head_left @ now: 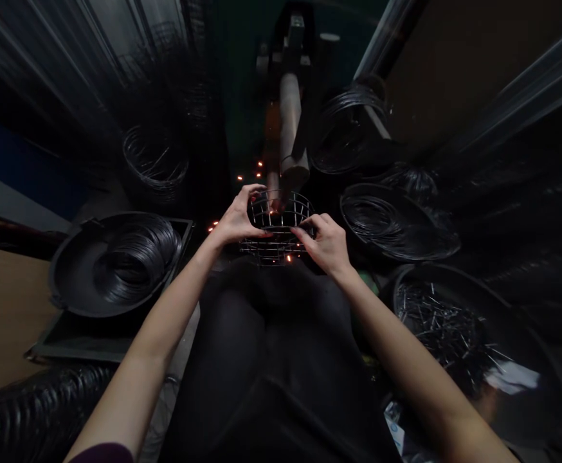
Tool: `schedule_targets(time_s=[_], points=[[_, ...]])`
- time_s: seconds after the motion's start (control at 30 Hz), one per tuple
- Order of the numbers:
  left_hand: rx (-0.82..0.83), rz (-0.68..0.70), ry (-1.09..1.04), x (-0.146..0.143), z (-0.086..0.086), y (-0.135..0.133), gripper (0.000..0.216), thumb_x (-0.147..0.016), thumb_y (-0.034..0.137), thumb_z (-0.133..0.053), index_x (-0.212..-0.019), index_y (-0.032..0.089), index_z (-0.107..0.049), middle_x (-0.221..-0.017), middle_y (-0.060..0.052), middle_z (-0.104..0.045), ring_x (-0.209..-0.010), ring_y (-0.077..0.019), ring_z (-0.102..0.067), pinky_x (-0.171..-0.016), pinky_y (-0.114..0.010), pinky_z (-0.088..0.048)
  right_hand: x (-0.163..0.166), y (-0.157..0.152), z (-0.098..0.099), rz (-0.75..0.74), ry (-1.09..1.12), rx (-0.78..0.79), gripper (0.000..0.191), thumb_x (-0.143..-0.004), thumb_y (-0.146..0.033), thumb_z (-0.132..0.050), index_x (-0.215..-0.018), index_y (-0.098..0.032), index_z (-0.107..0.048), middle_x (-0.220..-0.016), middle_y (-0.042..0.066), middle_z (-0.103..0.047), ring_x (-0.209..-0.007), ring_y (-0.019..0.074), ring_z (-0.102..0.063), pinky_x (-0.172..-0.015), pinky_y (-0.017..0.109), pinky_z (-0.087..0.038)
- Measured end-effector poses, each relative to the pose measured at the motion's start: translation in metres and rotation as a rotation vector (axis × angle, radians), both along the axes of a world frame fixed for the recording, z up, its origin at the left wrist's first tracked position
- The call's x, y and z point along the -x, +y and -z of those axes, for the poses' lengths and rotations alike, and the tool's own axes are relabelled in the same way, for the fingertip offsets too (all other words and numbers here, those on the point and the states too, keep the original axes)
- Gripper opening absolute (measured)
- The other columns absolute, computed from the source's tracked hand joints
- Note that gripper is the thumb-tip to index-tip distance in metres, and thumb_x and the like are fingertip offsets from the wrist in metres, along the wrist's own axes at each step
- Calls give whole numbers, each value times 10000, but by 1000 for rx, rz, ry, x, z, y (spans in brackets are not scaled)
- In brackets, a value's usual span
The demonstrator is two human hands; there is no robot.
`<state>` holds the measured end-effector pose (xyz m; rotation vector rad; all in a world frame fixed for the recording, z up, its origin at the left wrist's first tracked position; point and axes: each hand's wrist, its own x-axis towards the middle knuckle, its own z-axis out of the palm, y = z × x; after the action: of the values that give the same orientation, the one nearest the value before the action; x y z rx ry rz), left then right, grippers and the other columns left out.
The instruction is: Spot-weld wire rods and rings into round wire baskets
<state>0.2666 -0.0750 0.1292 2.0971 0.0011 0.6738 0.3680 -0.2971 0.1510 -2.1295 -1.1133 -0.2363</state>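
Note:
A round wire basket [281,241] made of thin metal rods is held between my two hands, under the end of a machine's thick cylindrical arm [293,128]. On its left side my left hand [237,215] grips the wires, thumb along a rod and fingers curled over the upper rim. My right hand [326,243] pinches the right side, its thumb and fingers closed on the rods. A copper-coloured electrode tip [273,193] reaches down inside the frame. Orange sparks [260,164] glow around it, and some show below my hands.
On the left, a dark basin [71,273] holds a coil of wire [139,257]. Wire rings [153,161] are stacked behind it. To the right stand a basin with wire hoops [372,218] and a larger tub [517,321] with short metal rods [440,321].

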Motion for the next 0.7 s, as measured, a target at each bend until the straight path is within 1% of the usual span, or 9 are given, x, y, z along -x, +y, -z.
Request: schedule_targets(time_s=[0.2,0.27,0.33,0.43,0.47,0.53,0.6,0.63,0.7], points=[[69,-8,59,-23,-2,16,1070,-451,402,-939,-1343,224,-376,-1251,-126,-542,-1234,-329,-551,-1072,-496,-453,-16,24,-3,84,72,34,219,-817,-388,-707,-771,-184,-641,-789,30,-587,-678,152,-523,-635,280,-391],[48,2,42,-28,-3,21,1076,-449,438,-939,-1345,224,-384,-1288,-136,-528,-1253,-335,-541,-1078,-497,-452,-20,29,-6,111,94,42,242,-810,-422,-706,-782,-188,-650,-785,28,-572,-668,156,-517,-642,292,-401],[9,-12,11,-24,2,24,1099,-459,484,-936,-1372,234,-378,-1378,-149,-476,-1336,-353,-472,-1129,-506,-405,-18,23,-9,139,91,13,273,-846,-462,-652,-810,-192,-660,-808,39,-566,-677,165,-520,-665,310,-422],[41,-86,21,-4,25,28,1152,-527,568,-897,-1459,267,-289,-1526,-162,-325,-1465,-382,-294,-1197,-554,-291,-4,-13,-16,143,127,-59,370,-961,-474,-438,-865,-202,-670,-863,66,-587,-782,194,-561,-761,341,-459],[99,-100,50,4,36,29,1165,-548,589,-882,-1479,285,-249,-1547,-167,-291,-1480,-388,-265,-1192,-579,-283,4,-30,-17,135,174,-65,403,-982,-470,-379,-891,-210,-674,-889,71,-605,-835,201,-576,-803,347,-465],[262,-107,116,18,60,31,1187,-552,612,-871,-1484,317,-198,-1543,-183,-291,-1469,-400,-290,-1146,-628,-325,21,-67,-12,131,303,-27,429,-995,-488,-334,-958,-230,-675,-941,66,-644,-900,204,-599,-849,348,-475],[420,-117,138,25,78,30,1225,-492,608,-896,-1459,335,-195,-1499,-186,-345,-1434,-399,-359,-1100,-646,-367,38,-102,4,120,445,77,425,-982,-519,-352,-1008,-238,-670,-943,58,-679,-879,200,-626,-836,345,-497],[473,-134,119,27,83,29,1235,-459,601,-909,-1441,337,-207,-1474,-178,-371,-1418,-392,-387,-1094,-643,-374,44,-118,16,92,504,142,417,-969,-524,-372,-1015,-236,-671,-930,56,-693,-858,201,-641,-821,346,-511],[513,-179,49,30,85,27,1223,-421,583,-924,-1403,334,-239,-1423,-153,-421,-1390,-365,-431,-1103,-617,-378,52,-144,44,-9,585,262,383,-928,-511,-430,-975,-230,-687,-906,60,-716,-841,214,-671,-809,359,-536]])
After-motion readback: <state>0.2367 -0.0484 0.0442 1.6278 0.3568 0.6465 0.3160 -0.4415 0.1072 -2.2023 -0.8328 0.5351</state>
